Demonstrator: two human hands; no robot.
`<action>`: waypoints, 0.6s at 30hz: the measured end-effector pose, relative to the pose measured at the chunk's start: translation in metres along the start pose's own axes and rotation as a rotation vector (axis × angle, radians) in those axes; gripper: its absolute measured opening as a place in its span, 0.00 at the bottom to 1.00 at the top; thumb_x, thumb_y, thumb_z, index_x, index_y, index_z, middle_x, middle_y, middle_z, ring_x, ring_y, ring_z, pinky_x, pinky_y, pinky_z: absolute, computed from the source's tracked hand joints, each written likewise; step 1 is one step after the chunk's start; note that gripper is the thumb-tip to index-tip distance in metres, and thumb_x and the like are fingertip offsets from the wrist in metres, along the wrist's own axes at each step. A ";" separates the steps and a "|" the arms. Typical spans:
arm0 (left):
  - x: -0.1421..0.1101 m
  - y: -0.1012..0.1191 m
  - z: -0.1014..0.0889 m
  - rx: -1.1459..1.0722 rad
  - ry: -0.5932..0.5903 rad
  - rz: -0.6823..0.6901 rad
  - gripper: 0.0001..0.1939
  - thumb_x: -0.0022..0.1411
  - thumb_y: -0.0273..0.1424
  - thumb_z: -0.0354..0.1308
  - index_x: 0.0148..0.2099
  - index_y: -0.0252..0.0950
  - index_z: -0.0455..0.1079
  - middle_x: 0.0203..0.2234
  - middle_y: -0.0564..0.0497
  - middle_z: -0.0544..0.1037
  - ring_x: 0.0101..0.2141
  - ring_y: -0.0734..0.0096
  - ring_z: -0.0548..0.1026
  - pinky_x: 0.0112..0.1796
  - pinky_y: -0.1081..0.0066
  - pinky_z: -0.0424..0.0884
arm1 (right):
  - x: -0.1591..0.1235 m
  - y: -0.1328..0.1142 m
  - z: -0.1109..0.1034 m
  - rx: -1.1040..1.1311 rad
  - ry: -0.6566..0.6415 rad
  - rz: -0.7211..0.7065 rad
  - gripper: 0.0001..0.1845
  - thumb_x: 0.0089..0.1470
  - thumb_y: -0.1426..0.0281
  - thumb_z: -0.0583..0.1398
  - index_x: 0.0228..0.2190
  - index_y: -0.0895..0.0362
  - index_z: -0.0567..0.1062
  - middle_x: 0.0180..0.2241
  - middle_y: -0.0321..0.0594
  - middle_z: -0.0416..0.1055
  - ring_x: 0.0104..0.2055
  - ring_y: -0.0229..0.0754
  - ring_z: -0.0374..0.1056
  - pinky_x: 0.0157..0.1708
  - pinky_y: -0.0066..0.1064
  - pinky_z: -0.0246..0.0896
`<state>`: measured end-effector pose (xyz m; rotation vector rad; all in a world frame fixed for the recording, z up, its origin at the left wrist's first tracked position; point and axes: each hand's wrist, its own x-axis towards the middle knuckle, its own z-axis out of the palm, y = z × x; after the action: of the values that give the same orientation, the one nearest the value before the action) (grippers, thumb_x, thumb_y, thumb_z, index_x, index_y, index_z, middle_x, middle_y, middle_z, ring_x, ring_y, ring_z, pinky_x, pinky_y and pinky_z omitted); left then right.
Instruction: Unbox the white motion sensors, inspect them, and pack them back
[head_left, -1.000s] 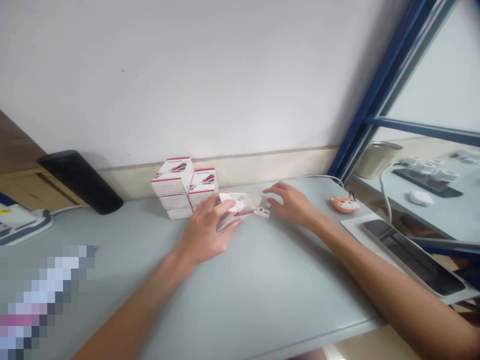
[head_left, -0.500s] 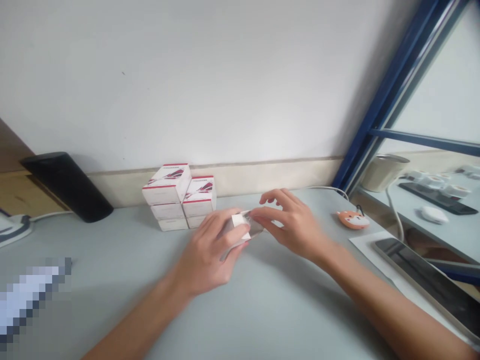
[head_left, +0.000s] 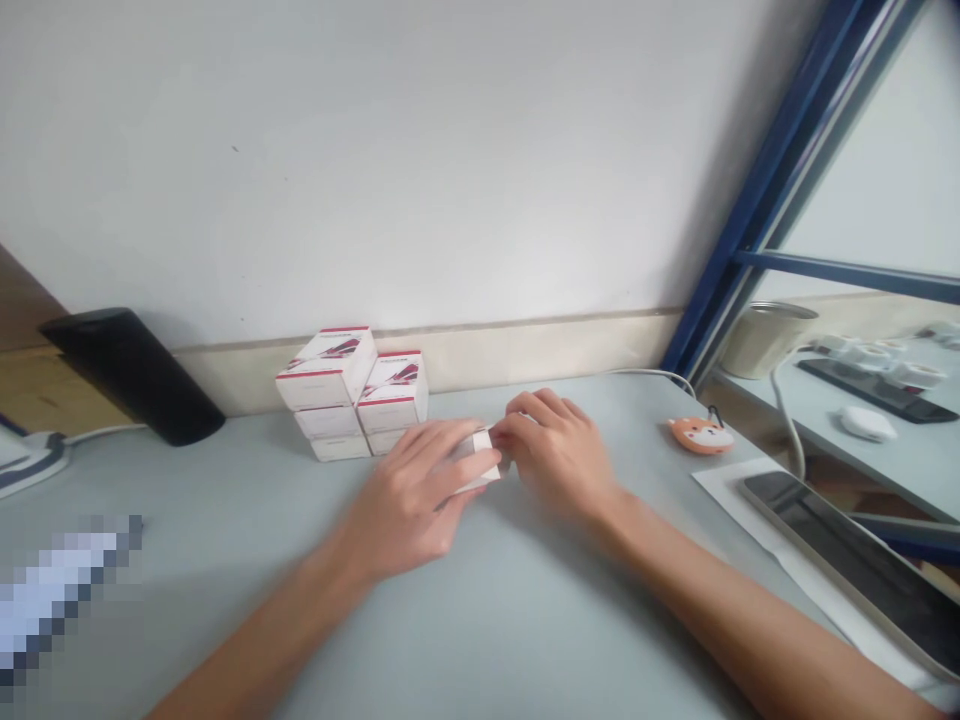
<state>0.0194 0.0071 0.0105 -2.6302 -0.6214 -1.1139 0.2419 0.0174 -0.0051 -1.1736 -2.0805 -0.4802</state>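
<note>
My left hand (head_left: 416,495) is wrapped round a small white cardboard box (head_left: 480,450), held tilted just above the desk. The fingers cover most of the box's near and left sides. At the box's right end, my right hand (head_left: 559,450) has its fingers bent and pinched together against the end flap. Its fingertips partly hide that end, so what lies inside cannot be made out. Behind my left hand stand stacked white boxes (head_left: 394,390) with red edges and dark red printing.
On the left are a black cylinder-like object (head_left: 139,375) and a pixelated patch (head_left: 60,590). To the right lie an orange animal-faced case (head_left: 701,435) and a phone (head_left: 832,550) on white paper. A blue-framed glass pane (head_left: 780,150) borders the desk, with several cups beyond.
My right hand has come closer to the box, its raised fingers curling down against the flap end. The box's opened end is now more covered. My left hand keeps its grip.
</note>
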 end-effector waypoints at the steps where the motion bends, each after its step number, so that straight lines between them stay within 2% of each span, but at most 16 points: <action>1: 0.000 0.000 -0.001 0.004 -0.018 -0.001 0.20 0.65 0.17 0.60 0.56 0.41 0.68 0.55 0.42 0.76 0.48 0.62 0.78 0.48 0.60 0.74 | 0.001 0.000 0.002 -0.003 0.008 -0.003 0.09 0.63 0.77 0.62 0.34 0.52 0.79 0.37 0.37 0.77 0.40 0.44 0.68 0.37 0.37 0.56; 5: 0.001 -0.003 -0.003 0.034 -0.096 -0.023 0.22 0.68 0.19 0.59 0.61 0.41 0.65 0.59 0.41 0.73 0.55 0.60 0.75 0.53 0.59 0.73 | 0.005 0.009 0.001 0.018 0.017 0.025 0.11 0.62 0.79 0.60 0.34 0.52 0.79 0.37 0.37 0.77 0.40 0.44 0.69 0.37 0.37 0.55; 8: -0.001 -0.006 -0.004 0.049 -0.140 -0.066 0.22 0.70 0.21 0.58 0.63 0.42 0.63 0.59 0.42 0.72 0.55 0.61 0.75 0.53 0.60 0.74 | 0.009 0.026 -0.010 0.119 0.001 0.170 0.10 0.62 0.78 0.59 0.35 0.52 0.78 0.39 0.38 0.78 0.40 0.43 0.71 0.38 0.36 0.57; 10: -0.003 -0.007 -0.004 0.051 -0.147 -0.095 0.22 0.71 0.23 0.57 0.63 0.43 0.62 0.59 0.43 0.72 0.55 0.62 0.76 0.53 0.61 0.74 | 0.010 0.041 -0.018 0.298 -0.020 0.293 0.09 0.62 0.76 0.58 0.36 0.52 0.77 0.40 0.38 0.78 0.38 0.42 0.72 0.37 0.35 0.60; 14: -0.007 -0.010 -0.004 0.056 -0.104 -0.136 0.23 0.71 0.25 0.58 0.64 0.46 0.61 0.58 0.44 0.72 0.54 0.62 0.77 0.52 0.60 0.76 | 0.013 0.064 -0.023 0.881 -0.017 0.476 0.02 0.61 0.69 0.58 0.37 0.53 0.71 0.32 0.35 0.76 0.32 0.40 0.73 0.36 0.34 0.69; 16: -0.009 -0.011 -0.004 0.067 -0.065 -0.180 0.23 0.71 0.26 0.59 0.64 0.46 0.61 0.57 0.44 0.72 0.52 0.62 0.77 0.50 0.61 0.77 | 0.015 0.069 -0.022 1.108 0.048 0.578 0.06 0.61 0.64 0.59 0.36 0.53 0.69 0.28 0.33 0.74 0.29 0.40 0.72 0.33 0.35 0.72; 18: -0.010 -0.012 -0.004 0.083 -0.031 -0.235 0.23 0.71 0.27 0.60 0.64 0.46 0.61 0.55 0.45 0.74 0.50 0.62 0.78 0.48 0.62 0.78 | 0.017 0.071 -0.020 1.226 0.121 0.700 0.09 0.58 0.62 0.61 0.35 0.54 0.70 0.26 0.32 0.73 0.27 0.40 0.71 0.30 0.34 0.73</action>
<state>0.0051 0.0138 0.0065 -2.5574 -0.9824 -1.0839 0.3047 0.0523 0.0201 -0.9113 -1.2600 0.9116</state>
